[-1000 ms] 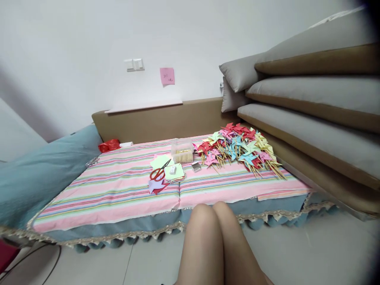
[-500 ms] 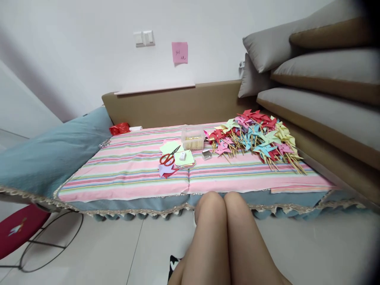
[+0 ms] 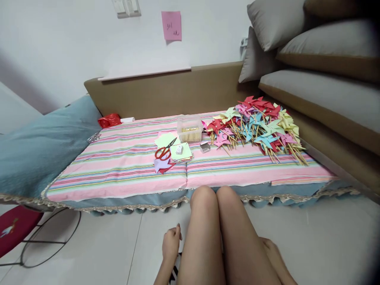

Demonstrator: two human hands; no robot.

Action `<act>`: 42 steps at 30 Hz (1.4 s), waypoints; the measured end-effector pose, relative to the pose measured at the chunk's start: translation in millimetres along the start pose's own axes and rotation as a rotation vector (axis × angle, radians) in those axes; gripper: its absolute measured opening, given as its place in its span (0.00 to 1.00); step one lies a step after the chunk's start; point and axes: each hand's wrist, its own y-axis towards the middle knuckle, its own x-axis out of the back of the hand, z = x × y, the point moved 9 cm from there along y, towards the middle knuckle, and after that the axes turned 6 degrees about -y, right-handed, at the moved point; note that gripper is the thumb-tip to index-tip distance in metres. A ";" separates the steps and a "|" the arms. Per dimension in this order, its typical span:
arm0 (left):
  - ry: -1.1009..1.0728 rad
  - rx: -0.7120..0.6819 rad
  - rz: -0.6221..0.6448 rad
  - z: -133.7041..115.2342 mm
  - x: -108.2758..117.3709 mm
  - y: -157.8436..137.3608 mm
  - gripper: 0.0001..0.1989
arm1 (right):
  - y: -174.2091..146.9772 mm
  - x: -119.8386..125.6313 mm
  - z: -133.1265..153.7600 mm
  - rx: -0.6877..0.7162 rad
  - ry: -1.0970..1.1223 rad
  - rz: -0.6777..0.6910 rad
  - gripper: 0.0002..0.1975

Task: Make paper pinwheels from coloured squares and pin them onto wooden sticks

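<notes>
Beside my knees, over the floor, is my left hand, its fingers loosely bent and partly apart, with nothing visible in it. My right hand is by the outer side of my right leg, its fingers mostly hidden. Neither touches anything on the striped cloth. There, red-handled scissors lie by a stack of coloured paper squares, topped by a small white box. Purple and red cut paper pieces lie just in front. A clear tub holds wooden sticks, and a small clear box sits nearby.
Many paper pinwheels on sticks are heaped at the right of the sofa bed. Grey-brown cushions are stacked beyond them. A red plastic bag and a white roll lie at the far left. A red stool stands on the floor.
Both of my hands have come into view beside my legs. The head view has tilted down and drawn slightly closer. The items on the cloth stay in place.
</notes>
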 end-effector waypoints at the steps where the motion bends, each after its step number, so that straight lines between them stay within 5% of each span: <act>1: -0.024 -0.008 0.029 -3.1 0.3 8.2 0.24 | 18.9 -9.9 -6.8 -0.035 -0.019 0.023 0.19; 3: -0.093 -0.050 0.056 -14.6 3.6 9.2 0.27 | 45.3 -27.7 -17.4 -0.116 -0.041 0.084 0.28; 7: -0.313 -0.257 -0.019 -65.7 4.9 -23.7 0.23 | 55.1 -44.8 13.3 -0.049 0.074 0.094 0.26; 11: 0.035 -0.374 -0.167 -122.9 -12.8 -44.0 0.17 | 62.4 -56.4 86.2 0.206 -0.086 0.006 0.24; 16: 0.327 -0.558 -0.183 -195.4 -31.5 -22.5 0.11 | 100.3 -80.6 166.1 0.559 -0.437 -0.165 0.24; 20: 0.310 -0.566 -0.152 -229.2 -31.9 17.1 0.12 | 134.3 -107.8 200.4 0.660 -0.453 -0.088 0.23; 26: 0.135 -0.486 -0.359 -249.4 6.5 85.4 0.10 | 204.9 -135.3 242.8 0.525 -0.121 -0.025 0.23; 31: 0.073 -0.507 -0.624 -259.3 65.2 138.0 0.15 | 262.8 -194.8 290.8 0.593 -0.018 0.099 0.12; 36: 0.221 -0.470 -0.541 -263.6 75.9 188.9 0.19 | 293.0 -228.3 299.9 0.553 -0.010 0.049 0.14; 42: 0.285 -0.432 -0.483 -260.9 67.9 206.6 0.11 | 292.9 -234.4 298.9 0.605 -0.010 0.048 0.13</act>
